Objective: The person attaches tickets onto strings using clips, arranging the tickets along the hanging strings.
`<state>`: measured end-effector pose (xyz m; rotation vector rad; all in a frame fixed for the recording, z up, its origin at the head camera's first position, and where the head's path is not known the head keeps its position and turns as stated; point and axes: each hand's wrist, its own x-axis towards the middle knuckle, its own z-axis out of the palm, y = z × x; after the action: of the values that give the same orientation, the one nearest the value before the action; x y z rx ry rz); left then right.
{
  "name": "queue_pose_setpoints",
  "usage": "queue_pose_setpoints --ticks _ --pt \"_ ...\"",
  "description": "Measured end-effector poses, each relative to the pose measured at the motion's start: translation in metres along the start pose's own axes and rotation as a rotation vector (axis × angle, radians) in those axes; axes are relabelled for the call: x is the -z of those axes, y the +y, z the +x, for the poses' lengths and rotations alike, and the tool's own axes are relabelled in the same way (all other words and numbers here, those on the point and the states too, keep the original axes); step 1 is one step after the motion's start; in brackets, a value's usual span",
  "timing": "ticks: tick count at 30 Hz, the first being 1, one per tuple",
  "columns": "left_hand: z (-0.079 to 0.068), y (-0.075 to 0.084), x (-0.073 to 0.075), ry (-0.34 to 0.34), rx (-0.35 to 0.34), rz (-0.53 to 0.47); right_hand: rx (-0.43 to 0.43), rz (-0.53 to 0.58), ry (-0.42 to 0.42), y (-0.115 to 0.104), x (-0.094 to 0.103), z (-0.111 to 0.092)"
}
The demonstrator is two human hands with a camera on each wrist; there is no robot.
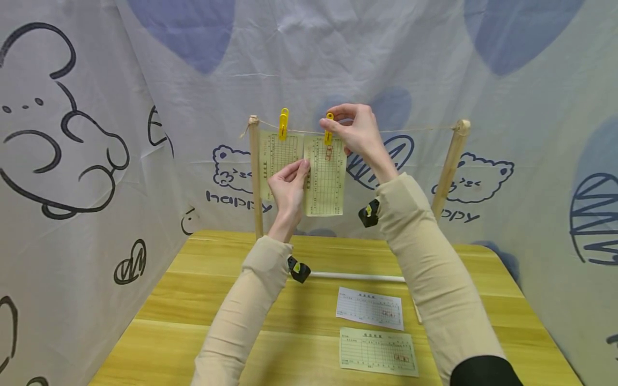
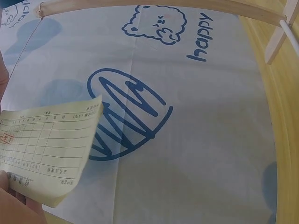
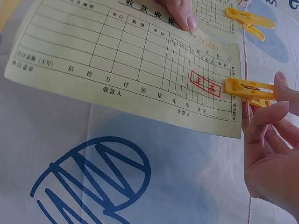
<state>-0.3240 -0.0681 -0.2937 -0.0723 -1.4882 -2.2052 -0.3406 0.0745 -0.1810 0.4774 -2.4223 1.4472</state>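
Note:
A pale yellow receipt slip (image 1: 325, 185) with a red stamp hangs lengthwise at the string (image 1: 415, 129). My left hand (image 1: 288, 188) pinches its left edge between thumb and fingers. With thumb and fingers, my right hand (image 1: 356, 131) grips the tail of a yellow clothespin (image 3: 250, 88), whose jaws lie over the slip's top edge, at the string. Left of it, a second yellow clothespin (image 1: 283, 124) holds another pale yellow slip (image 1: 279, 153) on the string, partly behind my left hand. In the left wrist view, the lower end of the held slip (image 2: 42, 144) curves freely.
The string runs between a left wooden post (image 1: 256, 182) and a right wooden post (image 1: 451, 169). On the wooden table (image 1: 203, 305) lie a white slip (image 1: 369, 307) and a yellow-green slip (image 1: 378, 351), near a white rod (image 1: 357, 276). A patterned cloth (image 1: 309, 48) hangs behind.

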Motion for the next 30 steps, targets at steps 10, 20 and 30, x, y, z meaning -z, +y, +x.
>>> queue_pose_setpoints --ticks 10,20,30 --pt "0.0010 -0.0004 -0.0003 -0.003 0.015 -0.007 0.042 -0.015 0.029 0.0009 -0.0021 0.0006" --pt "0.0019 -0.0005 0.0000 -0.004 0.014 -0.012 0.034 -0.016 0.018 0.0005 -0.0018 0.0019" --pt "0.0021 -0.0033 0.0010 0.002 -0.003 0.012 0.019 0.008 -0.024 0.0030 0.0006 0.0025"
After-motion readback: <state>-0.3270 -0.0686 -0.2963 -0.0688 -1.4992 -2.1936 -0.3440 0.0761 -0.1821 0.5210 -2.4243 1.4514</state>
